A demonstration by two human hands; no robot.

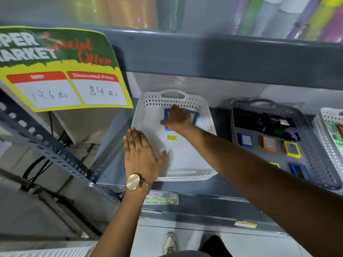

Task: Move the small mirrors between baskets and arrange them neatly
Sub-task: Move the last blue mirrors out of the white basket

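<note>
A white perforated basket sits on the grey shelf. Near its far wall lies a blue-framed small mirror, and my right hand rests on top of it, fingers laid over the frame. My left hand lies flat with spread fingers on the basket's near left rim, holding nothing. To the right stands a grey perforated basket holding several small mirrors: a blue one, an orange one, a yellow one, and another blue one nearer me. My right forearm partly hides a further yellow frame.
Dark packaged items fill the back of the grey basket. Another white basket shows at the far right edge. A yellow and green price sign hangs at the left. The upper shelf edge overhangs the baskets. A yellow sticker lies on the white basket's floor.
</note>
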